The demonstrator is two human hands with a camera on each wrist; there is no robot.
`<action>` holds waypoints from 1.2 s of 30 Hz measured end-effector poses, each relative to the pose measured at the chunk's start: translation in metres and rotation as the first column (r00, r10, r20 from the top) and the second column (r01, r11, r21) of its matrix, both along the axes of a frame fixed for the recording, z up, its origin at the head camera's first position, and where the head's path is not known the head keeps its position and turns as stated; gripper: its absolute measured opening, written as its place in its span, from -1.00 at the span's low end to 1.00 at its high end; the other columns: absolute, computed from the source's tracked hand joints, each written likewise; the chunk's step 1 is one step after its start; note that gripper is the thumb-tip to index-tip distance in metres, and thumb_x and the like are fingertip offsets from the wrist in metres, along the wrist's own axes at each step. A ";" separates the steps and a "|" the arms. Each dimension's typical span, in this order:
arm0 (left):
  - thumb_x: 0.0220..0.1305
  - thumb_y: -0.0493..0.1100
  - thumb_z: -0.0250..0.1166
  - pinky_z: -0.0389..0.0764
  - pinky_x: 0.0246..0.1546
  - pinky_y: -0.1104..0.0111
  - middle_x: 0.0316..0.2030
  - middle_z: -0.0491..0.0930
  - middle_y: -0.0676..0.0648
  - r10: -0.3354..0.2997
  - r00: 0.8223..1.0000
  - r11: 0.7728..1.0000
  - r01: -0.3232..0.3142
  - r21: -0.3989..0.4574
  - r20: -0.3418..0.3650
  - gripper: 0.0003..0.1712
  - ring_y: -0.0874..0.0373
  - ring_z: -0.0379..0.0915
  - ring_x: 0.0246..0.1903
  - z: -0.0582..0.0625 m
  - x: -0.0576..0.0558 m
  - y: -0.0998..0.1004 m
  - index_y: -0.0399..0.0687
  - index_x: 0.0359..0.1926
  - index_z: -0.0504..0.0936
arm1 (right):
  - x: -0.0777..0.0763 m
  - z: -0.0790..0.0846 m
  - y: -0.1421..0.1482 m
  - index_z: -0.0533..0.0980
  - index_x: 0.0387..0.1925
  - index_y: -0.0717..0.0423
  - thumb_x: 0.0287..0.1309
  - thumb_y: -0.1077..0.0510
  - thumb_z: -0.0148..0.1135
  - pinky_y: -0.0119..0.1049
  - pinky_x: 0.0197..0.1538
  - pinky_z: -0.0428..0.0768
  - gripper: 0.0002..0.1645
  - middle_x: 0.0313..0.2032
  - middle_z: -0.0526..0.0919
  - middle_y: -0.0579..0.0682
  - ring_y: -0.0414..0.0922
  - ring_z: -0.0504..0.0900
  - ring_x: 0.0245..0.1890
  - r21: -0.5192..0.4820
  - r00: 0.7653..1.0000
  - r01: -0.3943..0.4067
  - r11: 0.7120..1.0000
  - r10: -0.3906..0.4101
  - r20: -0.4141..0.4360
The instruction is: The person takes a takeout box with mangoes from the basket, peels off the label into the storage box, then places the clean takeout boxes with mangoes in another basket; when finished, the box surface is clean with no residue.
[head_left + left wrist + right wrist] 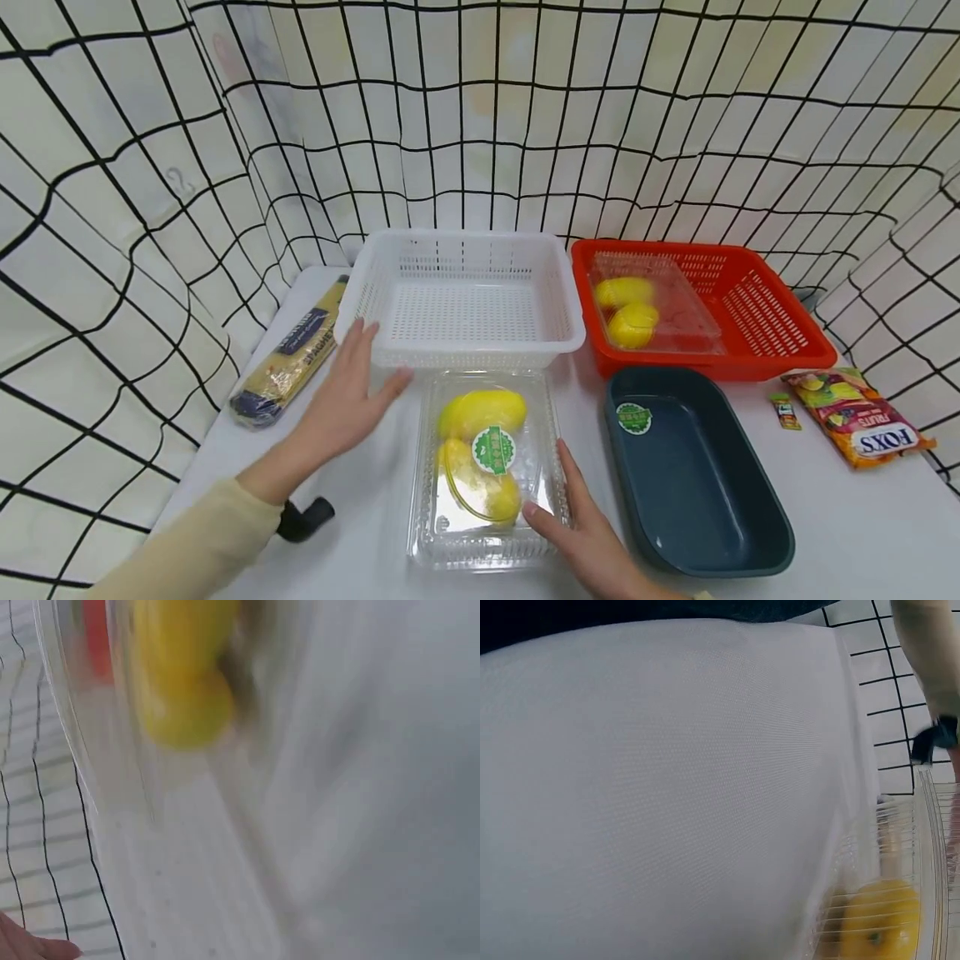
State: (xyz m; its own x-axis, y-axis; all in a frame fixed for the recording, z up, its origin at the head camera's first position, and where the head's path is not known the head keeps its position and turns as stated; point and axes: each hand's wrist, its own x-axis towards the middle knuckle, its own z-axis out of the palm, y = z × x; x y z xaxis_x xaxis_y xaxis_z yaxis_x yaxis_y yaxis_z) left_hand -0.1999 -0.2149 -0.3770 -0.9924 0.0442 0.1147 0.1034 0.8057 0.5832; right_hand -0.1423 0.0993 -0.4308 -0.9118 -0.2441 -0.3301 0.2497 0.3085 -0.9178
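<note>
A clear plastic clamshell box (pixel 536 450) with two yellow fruits (pixel 482 414) inside lies on the white table. Its lid carries a round green sticker (pixel 493 450). My right hand (pixel 588 533) touches the box's right side, fingers straight along it and thumb over the lid's edge. To the left, my left hand (pixel 348 408) is held apart from the box with its fingers spread, near the white basket (pixel 457 346). In the right wrist view, one yellow fruit (pixel 881 922) shows through the ribbed wall. The left wrist view is blurred.
A red basket (pixel 750 364) holds another clear box with yellow fruits. A dark blue tub (pixel 705 492) stands right of the clamshell. Farther right lie a candy bag (pixel 862 417) and a small sweet (pixel 785 412). A spaghetti pack (pixel 292 354) lies left; black netting (pixel 461 125) surrounds the table.
</note>
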 end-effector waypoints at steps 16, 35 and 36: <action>-0.13 0.36 0.61 0.16 0.45 -0.29 0.64 -0.37 -0.29 -0.098 0.954 0.950 0.004 0.313 0.284 0.69 -0.35 -0.26 0.60 -0.037 0.095 0.076 -0.16 0.63 -0.39 | 0.011 -0.003 -0.008 -0.38 0.65 -0.18 0.32 -0.21 0.28 0.56 0.42 -0.03 0.26 0.61 -0.21 0.37 0.44 -0.16 0.57 -0.013 0.999 0.010 1.000 -0.009 0.037; -0.06 0.34 0.59 0.07 0.46 -0.32 0.64 -0.29 -0.26 -0.232 0.949 0.929 0.151 0.337 0.215 0.59 -0.30 -0.26 0.60 -0.043 0.079 0.056 -0.10 0.65 -0.31 | -0.057 0.057 0.015 -0.20 0.65 0.01 0.28 -0.13 0.35 0.34 0.32 0.46 0.21 0.58 0.03 0.31 0.39 0.29 0.45 0.227 0.980 -0.189 0.955 0.197 -0.010; -0.06 0.32 0.59 0.06 0.46 -0.33 0.64 -0.29 -0.27 -0.246 0.947 0.925 0.165 0.342 0.207 0.58 -0.31 -0.26 0.60 -0.044 0.078 0.055 -0.08 0.65 -0.31 | -0.063 0.059 0.015 -0.20 0.65 0.03 0.28 -0.12 0.34 0.37 0.35 0.41 0.21 0.59 0.02 0.30 0.39 0.25 0.47 0.237 0.977 -0.199 0.951 0.211 -0.023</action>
